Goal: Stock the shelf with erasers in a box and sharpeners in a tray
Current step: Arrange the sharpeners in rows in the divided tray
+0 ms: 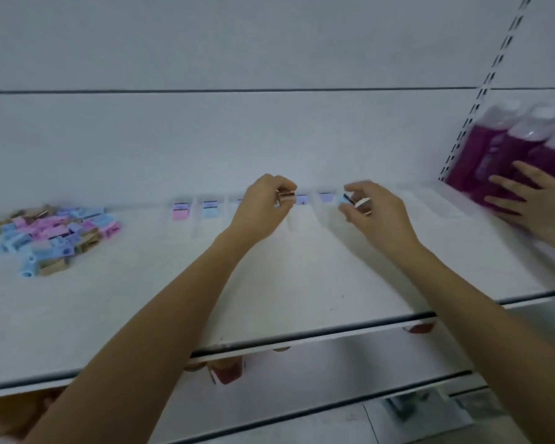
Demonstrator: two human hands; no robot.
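Head view gives me a white shelf [269, 277] filling most of the frame, and I'll place everything else against it. Behind the shelf rises a pale back panel [237, 139], with a slotted upright [481, 100] running up from the shelf's far right corner. Standing at that right end of the shelf is a pack of purple bottles [510, 149], and someone else's hand [532, 200] lies spread flat against its front, fingers wide.

Along the back of the shelf, against the panel, I can make out a clear tray [430, 203] divided into small compartments; its walls are faint and blurred. Several compartments hold one sharpener each: a pink sharpener [180, 210] and a blue sharpener [210, 209] left of centre, and two lilac ones to the right of the left hand. On the far left of the shelf sits a loose heap of sharpeners [50, 233] in pink, blue, lilac and tan, well apart from the tray.

Both of my arms reach across the shelf to the tray. My left hand [263, 206] has its fingers curled narrow, pinching a tan sharpener [286, 197] at the tips, just over the tray's middle compartments. My right hand [375, 209] is likewise closed in a pinch, holding a light blue sharpener [345, 200] between thumb and forefinger, near the tray and just beside the lilac pieces. The two hands are close but apart.
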